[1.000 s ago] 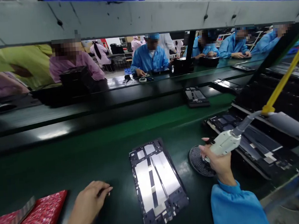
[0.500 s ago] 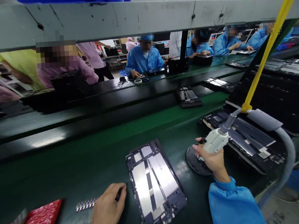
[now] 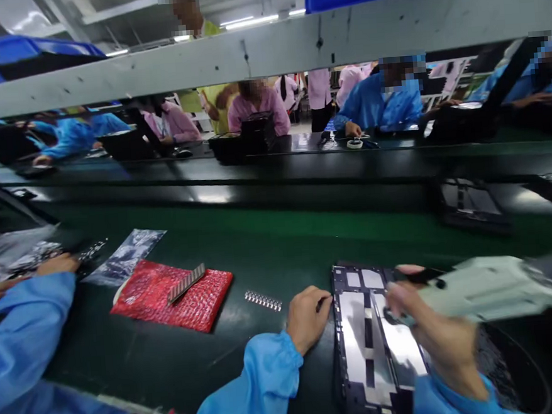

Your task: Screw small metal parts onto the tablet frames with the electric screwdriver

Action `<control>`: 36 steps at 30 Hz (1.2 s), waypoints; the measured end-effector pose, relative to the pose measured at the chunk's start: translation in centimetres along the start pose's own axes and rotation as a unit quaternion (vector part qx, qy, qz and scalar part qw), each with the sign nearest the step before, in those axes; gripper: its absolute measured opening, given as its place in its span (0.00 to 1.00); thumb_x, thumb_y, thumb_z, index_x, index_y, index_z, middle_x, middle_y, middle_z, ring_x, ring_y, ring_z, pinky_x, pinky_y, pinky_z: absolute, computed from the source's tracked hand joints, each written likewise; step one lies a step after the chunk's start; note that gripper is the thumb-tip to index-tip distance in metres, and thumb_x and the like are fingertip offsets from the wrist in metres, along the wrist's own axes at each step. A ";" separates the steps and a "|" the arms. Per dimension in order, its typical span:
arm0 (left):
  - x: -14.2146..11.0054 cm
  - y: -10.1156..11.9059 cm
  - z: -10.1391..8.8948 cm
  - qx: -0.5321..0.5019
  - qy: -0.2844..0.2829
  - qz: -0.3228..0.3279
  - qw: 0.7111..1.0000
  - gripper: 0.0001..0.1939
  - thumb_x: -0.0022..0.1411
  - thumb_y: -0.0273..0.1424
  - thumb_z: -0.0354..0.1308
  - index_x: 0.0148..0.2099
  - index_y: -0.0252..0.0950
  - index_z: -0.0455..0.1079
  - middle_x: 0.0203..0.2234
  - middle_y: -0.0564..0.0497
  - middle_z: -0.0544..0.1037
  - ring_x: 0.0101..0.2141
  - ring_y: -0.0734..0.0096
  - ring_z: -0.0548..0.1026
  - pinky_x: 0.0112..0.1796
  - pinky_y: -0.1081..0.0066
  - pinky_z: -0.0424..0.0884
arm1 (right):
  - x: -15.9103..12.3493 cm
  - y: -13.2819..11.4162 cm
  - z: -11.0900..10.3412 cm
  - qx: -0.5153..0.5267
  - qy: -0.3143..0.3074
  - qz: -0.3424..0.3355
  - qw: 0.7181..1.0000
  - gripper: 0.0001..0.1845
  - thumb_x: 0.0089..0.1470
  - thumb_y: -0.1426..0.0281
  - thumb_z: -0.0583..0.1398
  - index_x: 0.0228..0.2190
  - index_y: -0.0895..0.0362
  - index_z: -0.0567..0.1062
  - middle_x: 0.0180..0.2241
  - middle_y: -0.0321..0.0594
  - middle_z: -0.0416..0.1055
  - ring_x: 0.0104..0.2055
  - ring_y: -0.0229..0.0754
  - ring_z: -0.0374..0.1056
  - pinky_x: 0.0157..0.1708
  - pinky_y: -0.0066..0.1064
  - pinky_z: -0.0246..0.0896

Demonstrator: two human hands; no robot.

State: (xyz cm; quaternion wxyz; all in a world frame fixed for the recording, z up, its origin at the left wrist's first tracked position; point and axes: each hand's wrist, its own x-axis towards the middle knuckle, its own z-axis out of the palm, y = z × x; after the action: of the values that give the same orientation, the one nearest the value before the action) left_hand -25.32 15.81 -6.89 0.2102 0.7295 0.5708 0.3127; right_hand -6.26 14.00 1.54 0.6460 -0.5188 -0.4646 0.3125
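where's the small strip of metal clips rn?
Head view, lower middle: the clip strip lies on the green belt, between the red pad and the left hand.

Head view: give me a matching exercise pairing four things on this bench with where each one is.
Things:
1. red pouch
2. pale power tool
3. tablet frame
4. strip of small metal parts

Places:
A. in the right hand
B. under a ridged grey strip
C. on the belt just left of the left hand
D. between the two hands

Pairs: 1-B, 2-A, 3-D, 4-C
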 end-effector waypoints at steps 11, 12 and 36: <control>-3.8 -1.8 -0.2 -0.157 0.058 -0.007 0.986 0.10 0.63 0.22 0.49 0.39 0.34 0.72 0.26 0.52 0.78 0.27 0.73 0.77 0.32 0.75 0.72 | 1.0 4.0 7.7 0.047 -0.109 0.010 0.993 0.15 0.46 0.68 0.68 0.36 0.59 0.72 0.14 0.29 0.68 0.16 0.37 0.65 0.20 0.30 0.63; -3.8 -1.8 0.0 -0.160 0.061 0.009 0.985 0.11 0.62 0.21 0.49 0.39 0.34 0.72 0.28 0.51 0.79 0.27 0.73 0.77 0.33 0.74 0.73 | 1.0 4.1 7.6 0.044 -0.112 0.008 0.993 0.15 0.46 0.68 0.68 0.36 0.59 0.72 0.14 0.29 0.68 0.16 0.37 0.65 0.21 0.30 0.64; -3.9 -1.3 0.0 -0.153 0.063 0.080 0.983 0.19 0.56 0.18 0.48 0.42 0.33 0.77 0.40 0.45 0.81 0.41 0.68 0.80 0.46 0.70 0.76 | -0.3 4.2 8.5 -0.010 -0.119 0.033 0.992 0.15 0.44 0.65 0.68 0.32 0.58 0.72 0.15 0.30 0.67 0.17 0.37 0.64 0.18 0.30 0.64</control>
State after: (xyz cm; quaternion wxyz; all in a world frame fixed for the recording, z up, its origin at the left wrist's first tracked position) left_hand -26.78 12.42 -8.60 0.2569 0.7112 0.4679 0.4574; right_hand -13.87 18.04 -2.29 0.5698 -0.4998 -0.5240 0.3886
